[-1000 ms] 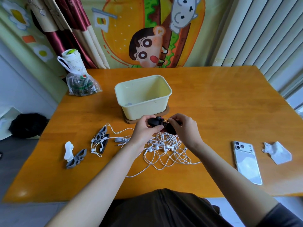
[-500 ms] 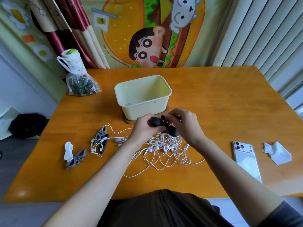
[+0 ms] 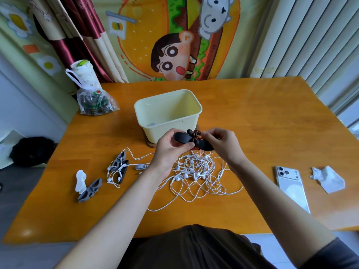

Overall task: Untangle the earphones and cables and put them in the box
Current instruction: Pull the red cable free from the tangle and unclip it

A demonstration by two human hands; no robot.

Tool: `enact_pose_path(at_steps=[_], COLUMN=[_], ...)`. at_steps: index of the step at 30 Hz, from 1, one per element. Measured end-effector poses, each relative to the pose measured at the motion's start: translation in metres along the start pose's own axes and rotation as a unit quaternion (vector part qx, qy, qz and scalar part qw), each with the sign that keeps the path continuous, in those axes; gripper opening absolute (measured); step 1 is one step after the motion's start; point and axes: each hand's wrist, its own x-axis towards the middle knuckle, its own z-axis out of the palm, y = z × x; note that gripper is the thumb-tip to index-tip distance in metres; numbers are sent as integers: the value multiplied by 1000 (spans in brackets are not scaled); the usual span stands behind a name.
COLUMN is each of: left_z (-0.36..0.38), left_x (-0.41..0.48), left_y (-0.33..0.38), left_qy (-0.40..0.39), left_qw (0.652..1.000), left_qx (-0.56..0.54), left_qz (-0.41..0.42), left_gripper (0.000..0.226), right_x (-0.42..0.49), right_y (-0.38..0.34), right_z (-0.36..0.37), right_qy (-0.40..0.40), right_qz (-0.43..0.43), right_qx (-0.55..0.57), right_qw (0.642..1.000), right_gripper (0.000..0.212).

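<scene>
In the head view, both hands are raised just in front of the pale yellow rectangular plastic box (image 3: 155, 131). The left grip (image 3: 171, 148) is clenched on one wing of a black bone-shaped rubber cable winder (image 3: 181, 137), which steadies it. The right grip (image 3: 221, 144) pinches the other wing, with its fingertips close to the winder's waist. There a pair of dark earbuds with copper-coloured trim (image 3: 194, 133) pokes up. Held this way, one hand fixes the winder while the other, I judge, can tuck the cord in (the cord itself is mostly hidden by fingers).

Below the hands, a tangle of white wired earphones (image 3: 198, 171) lies loose on the orange wooden desk (image 3: 252, 123). It is near the box but outside it and not yet sorted.

To the left, a grey winder threaded with white earphones (image 3: 120, 167) lies flat. Further left, a spare grey winder (image 3: 91, 190) and a white winder (image 3: 80, 180) lie side by side, probably laid out for the remaining sets. The box looks nearly empty, with only something small and pale at its bottom.
</scene>
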Motion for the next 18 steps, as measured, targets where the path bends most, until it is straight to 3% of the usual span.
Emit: enact_pose_path(at_steps=[3, 8, 18], left_z=[1, 2, 1], left_x=[-2, -3, -1], left_y=[1, 1, 1], left_qy=[2, -2, -19], left_qw=[998, 985, 987], left_qx=[-65, -165, -150], left_qz=[-24, -58, -59], left_gripper=[30, 26, 30], right_x=[-3, -4, -3], right_y=[-7, -12, 2], right_z=[0, -6, -7], right_qy=[-31, -100, -78], right_qz=[59, 179, 150], right_qx=[108, 257, 167], right_qw=[992, 945, 971], right_gripper=[17, 12, 15])
